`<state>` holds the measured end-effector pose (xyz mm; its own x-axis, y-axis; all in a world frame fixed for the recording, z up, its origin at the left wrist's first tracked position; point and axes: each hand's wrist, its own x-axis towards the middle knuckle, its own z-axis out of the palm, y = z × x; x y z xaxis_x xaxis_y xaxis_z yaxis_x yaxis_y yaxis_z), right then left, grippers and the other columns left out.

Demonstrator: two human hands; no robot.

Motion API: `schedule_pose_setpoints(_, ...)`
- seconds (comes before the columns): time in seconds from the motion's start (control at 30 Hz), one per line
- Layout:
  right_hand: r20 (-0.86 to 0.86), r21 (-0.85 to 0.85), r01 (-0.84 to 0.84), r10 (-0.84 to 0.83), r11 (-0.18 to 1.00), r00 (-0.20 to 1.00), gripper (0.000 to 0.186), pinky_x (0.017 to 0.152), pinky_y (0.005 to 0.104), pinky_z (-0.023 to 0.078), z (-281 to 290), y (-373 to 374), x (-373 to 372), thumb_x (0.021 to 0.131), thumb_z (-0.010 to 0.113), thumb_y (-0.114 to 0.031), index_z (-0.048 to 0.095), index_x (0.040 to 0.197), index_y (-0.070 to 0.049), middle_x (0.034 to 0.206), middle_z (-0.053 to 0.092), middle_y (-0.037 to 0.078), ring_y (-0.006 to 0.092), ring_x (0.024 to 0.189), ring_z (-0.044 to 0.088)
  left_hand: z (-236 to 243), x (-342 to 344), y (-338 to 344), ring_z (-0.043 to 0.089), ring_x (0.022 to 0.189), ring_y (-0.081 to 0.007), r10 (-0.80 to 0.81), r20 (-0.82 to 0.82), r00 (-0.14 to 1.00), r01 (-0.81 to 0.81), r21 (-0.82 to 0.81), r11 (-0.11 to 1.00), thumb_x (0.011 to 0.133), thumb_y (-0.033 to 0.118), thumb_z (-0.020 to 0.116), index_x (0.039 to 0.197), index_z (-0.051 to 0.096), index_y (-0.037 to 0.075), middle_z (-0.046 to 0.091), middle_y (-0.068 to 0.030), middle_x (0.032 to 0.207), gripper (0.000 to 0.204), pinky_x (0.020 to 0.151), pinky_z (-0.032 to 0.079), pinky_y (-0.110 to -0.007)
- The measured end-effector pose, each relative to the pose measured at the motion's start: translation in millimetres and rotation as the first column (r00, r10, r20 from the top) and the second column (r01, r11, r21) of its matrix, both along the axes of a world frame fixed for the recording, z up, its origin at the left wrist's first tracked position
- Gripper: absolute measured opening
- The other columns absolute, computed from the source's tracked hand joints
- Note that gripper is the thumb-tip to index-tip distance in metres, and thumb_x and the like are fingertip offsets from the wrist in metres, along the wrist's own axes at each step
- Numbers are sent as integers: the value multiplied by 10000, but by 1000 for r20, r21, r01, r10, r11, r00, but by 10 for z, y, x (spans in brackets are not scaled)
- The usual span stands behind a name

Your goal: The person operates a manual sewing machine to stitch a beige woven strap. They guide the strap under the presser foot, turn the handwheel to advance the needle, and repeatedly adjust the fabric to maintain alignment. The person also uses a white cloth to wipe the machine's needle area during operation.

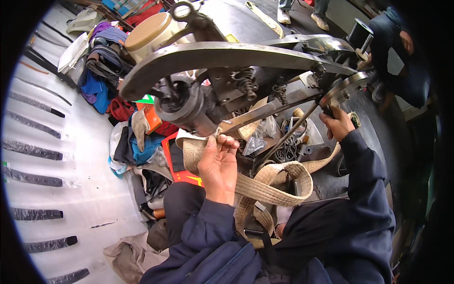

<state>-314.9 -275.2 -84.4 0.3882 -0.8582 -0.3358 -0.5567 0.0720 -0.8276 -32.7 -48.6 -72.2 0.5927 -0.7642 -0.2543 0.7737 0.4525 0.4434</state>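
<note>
A heavy metal hand-cranked machine (227,53), with a long curved arm and coil springs below it, stands in front of me. It looks like a sewing machine. Just under its round dark metal head (184,111), my left hand (218,170) pinches the edge of a beige webbing strap (265,190) between thumb and fingers. From there the strap runs right, curls into a loop and hangs over my lap. On the right, my right hand (338,125) is closed around the handle under the metal handwheel (343,90); its fingertips are partly hidden.
Bags and clothes (106,61) are heaped on the left, beside dark strips (35,151) on a white sheet. A lidded tub (149,35) stands behind the machine. Wires and plastic bags (288,137) lie beneath it. Another person (395,52) is at the far right.
</note>
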Motion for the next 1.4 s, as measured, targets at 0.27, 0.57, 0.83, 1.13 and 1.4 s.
schedule_pose_setpoints(0.27, -116, -756, 144, -347, 638, 931, 185, 610, 322, 440, 690, -535, -409, 954, 608, -199, 596, 1011, -23, 748, 578, 100, 171, 645, 528, 0, 21, -5, 604, 921, -208, -14, -19, 1000, 14, 5, 1000, 962, 157, 627, 1065, 602, 21, 634, -75, 951, 172, 879, 475, -406)
schedule_pose_setpoints(0.57, -185, -627, 179, -368, 758, 911, 181, 727, 336, 456, -376, -1000, -814, 913, 657, -133, 569, 1016, -13, 803, 591, 120, 175, 753, 488, -6, 25, -4, 661, 804, -158, -14, -14, 1000, 14, -20, 1000, 978, 151, 593, 1048, 623, 27, 686, -69, 941, 145, 861, 500, -400)
schedule_pose_setpoints(0.83, -21, -142, 86, -90, 986, 996, 323, 481, 309, 435, 135, 88, 63, 933, 654, -216, 603, 1168, 0, 790, 614, 87, 142, 509, 535, 33, 26, -16, 642, 709, -112, -4, -5, 1000, 4, 2, 1000, 986, 137, 571, 1052, 613, 24, 688, -74, 925, 137, 824, 511, -382)
schedule_pose_setpoints(1.13, -254, -750, 99, -423, 654, 870, 294, 752, 436, 479, 477, -790, -607, 939, 628, -314, 587, 1040, -41, 928, 636, 257, 454, 877, 596, 35, 63, -18, 576, 654, -104, -36, 13, 999, 37, -13, 999, 986, 144, 561, 1051, 630, 25, 689, -71, 916, 153, 802, 499, -383)
schedule_pose_setpoints(1.4, -400, -596, 77, -379, 799, 834, 348, 833, 484, 487, -570, -909, -749, 903, 667, -284, 583, 1123, -27, 1009, 675, 253, 467, 1001, 619, 33, 44, -18, 562, 648, -134, -38, 30, 999, 39, -44, 998, 957, 155, 546, 1008, 645, 25, 700, -75, 903, 171, 767, 477, -392)
